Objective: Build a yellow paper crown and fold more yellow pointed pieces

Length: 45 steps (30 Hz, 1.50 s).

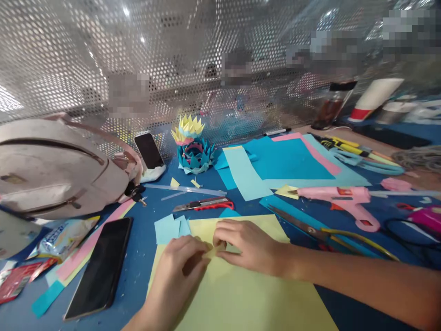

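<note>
Behind everything, perforated metal sheeting [165, 55]; beneath the hands, a crowded blue tabletop [143, 271]. Pinched between the closed fingertips of left hand [181, 262] and right hand [245, 243], over a large yellow sheet [241, 299]: a small yellow paper piece [211, 253], mostly hidden from view; impossible to tell whether touching the sheet below. Could tear or crease crookedly if pulled unevenly from both ends, being so small. Could also slip away and be hard to spot, yellow on yellow. Beyond the hands, a red-handled cutter [206, 203], risky for the knuckles if reached across without looking. Just beyond the right forearm [344, 269], scissors [315, 231], easily nudged by an outward sweep of that arm. Past those, a pink glue gun [358, 195], nozzle overlapping a yellow scrap [284, 195]; impossible to tell whether hot, but liable to smear or scorch if so.
</note>
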Each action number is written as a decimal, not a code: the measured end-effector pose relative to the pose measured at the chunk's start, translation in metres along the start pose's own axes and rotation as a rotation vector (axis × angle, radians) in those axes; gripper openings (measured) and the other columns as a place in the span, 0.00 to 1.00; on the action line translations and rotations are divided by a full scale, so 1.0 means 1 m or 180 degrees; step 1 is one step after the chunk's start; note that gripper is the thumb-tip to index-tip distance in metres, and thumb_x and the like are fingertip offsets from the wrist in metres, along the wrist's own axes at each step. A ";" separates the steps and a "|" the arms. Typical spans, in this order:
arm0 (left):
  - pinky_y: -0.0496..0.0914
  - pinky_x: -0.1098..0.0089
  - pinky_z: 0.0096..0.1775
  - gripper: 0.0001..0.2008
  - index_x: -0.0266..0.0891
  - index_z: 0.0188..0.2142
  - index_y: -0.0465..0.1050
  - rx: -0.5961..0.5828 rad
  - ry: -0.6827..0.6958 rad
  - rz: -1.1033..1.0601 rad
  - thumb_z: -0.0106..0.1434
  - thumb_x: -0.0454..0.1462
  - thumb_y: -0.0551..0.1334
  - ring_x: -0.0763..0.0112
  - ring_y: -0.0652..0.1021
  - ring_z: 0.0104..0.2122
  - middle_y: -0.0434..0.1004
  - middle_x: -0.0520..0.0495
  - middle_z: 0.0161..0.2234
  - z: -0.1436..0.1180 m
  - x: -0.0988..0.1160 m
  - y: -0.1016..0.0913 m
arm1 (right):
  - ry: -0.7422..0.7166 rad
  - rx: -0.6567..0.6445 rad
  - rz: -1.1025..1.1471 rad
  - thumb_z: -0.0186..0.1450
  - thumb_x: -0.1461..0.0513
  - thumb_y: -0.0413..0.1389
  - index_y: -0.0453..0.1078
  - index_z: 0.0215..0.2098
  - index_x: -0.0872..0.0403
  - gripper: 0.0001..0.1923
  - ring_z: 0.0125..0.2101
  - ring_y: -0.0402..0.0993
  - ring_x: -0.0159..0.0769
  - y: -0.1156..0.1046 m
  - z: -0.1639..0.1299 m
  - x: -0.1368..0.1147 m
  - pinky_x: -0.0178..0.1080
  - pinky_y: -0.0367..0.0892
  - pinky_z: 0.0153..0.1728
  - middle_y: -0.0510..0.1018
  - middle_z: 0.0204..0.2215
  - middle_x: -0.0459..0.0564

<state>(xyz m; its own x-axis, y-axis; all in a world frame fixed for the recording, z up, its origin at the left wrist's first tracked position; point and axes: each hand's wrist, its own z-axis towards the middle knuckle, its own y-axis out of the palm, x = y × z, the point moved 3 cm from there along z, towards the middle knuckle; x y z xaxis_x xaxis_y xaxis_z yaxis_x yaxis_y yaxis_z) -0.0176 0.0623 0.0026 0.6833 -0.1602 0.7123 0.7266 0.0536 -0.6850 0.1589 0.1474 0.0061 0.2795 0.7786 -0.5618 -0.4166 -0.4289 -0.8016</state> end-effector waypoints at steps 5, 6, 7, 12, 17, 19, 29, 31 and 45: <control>0.70 0.67 0.35 0.02 0.46 0.39 0.76 0.0097 0.0398 0.0343 0.66 0.38 0.64 0.66 0.78 0.33 0.80 0.51 0.35 -0.002 -0.001 -0.003 | -0.0035 0.0042 0.0243 0.64 0.68 0.60 0.69 0.40 0.52 0.08 0.37 0.70 0.33 -0.002 0.000 0.000 0.34 0.62 0.36 0.75 0.36 0.44; 0.70 0.68 0.35 0.01 0.46 0.39 0.75 0.0199 0.0478 0.0336 0.66 0.38 0.65 0.67 0.78 0.33 0.80 0.51 0.36 -0.003 0.000 -0.005 | -0.0073 0.0057 0.0290 0.65 0.68 0.60 0.69 0.40 0.52 0.07 0.37 0.70 0.32 -0.003 0.000 0.000 0.34 0.62 0.36 0.75 0.36 0.44; 0.70 0.68 0.35 0.01 0.45 0.38 0.75 0.0363 0.0590 0.0317 0.67 0.38 0.65 0.67 0.78 0.33 0.80 0.51 0.35 -0.005 0.003 -0.009 | -0.0123 0.0088 0.0337 0.65 0.68 0.59 0.69 0.40 0.53 0.06 0.36 0.70 0.32 -0.003 0.000 0.000 0.34 0.62 0.35 0.75 0.36 0.44; 0.66 0.64 0.35 0.05 0.45 0.39 0.73 0.0637 0.1583 0.0631 0.66 0.32 0.65 0.69 0.77 0.28 0.81 0.53 0.32 -0.018 0.025 -0.023 | -0.0293 0.0086 0.0546 0.69 0.66 0.56 0.69 0.37 0.54 0.03 0.35 0.69 0.32 -0.005 0.001 -0.002 0.35 0.62 0.38 0.76 0.34 0.46; 0.63 0.60 0.35 0.07 0.47 0.37 0.74 0.1188 0.1707 0.0965 0.72 0.37 0.59 0.67 0.76 0.26 0.82 0.54 0.28 -0.027 0.034 -0.025 | -0.0710 0.0086 0.0894 0.72 0.62 0.54 0.72 0.37 0.55 0.07 0.34 0.68 0.33 -0.012 0.002 -0.009 0.37 0.63 0.40 0.76 0.32 0.47; 0.62 0.60 0.35 0.09 0.47 0.35 0.74 0.1309 0.1684 0.0997 0.73 0.39 0.59 0.67 0.75 0.25 0.81 0.55 0.26 -0.028 0.036 -0.023 | -0.0911 0.0069 0.1030 0.74 0.60 0.52 0.72 0.38 0.55 0.10 0.34 0.68 0.33 -0.015 0.001 -0.013 0.38 0.63 0.40 0.77 0.33 0.49; 0.60 0.61 0.35 0.10 0.46 0.31 0.69 0.1427 0.1684 0.1166 0.70 0.40 0.63 0.69 0.71 0.22 0.79 0.59 0.22 -0.027 0.039 -0.017 | -0.0810 0.0276 0.1525 0.76 0.58 0.51 0.68 0.40 0.54 0.09 0.35 0.70 0.32 -0.011 -0.008 -0.032 0.38 0.66 0.41 0.78 0.33 0.48; 0.59 0.61 0.36 0.10 0.47 0.31 0.70 0.1393 0.1674 0.1141 0.71 0.40 0.62 0.69 0.71 0.22 0.79 0.60 0.22 -0.027 0.039 -0.018 | -0.0818 0.0210 0.1559 0.75 0.59 0.53 0.68 0.40 0.54 0.08 0.35 0.70 0.31 -0.009 -0.009 -0.033 0.37 0.66 0.40 0.78 0.33 0.47; 0.63 0.61 0.34 0.09 0.48 0.31 0.72 0.1157 0.1704 0.1123 0.69 0.41 0.63 0.70 0.75 0.22 0.80 0.59 0.23 -0.031 0.037 -0.013 | -0.0953 0.0134 0.1377 0.66 0.68 0.54 0.64 0.40 0.51 0.07 0.31 0.68 0.30 -0.005 -0.008 -0.042 0.35 0.65 0.40 0.76 0.31 0.43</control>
<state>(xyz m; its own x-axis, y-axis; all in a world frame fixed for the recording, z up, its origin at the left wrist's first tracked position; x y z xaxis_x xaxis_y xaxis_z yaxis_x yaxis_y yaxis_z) -0.0043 0.0247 0.0333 0.8199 -0.5273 0.2230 0.5114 0.4993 -0.6994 0.1563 0.1133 0.0319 -0.1827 0.6339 -0.7515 -0.4753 -0.7261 -0.4969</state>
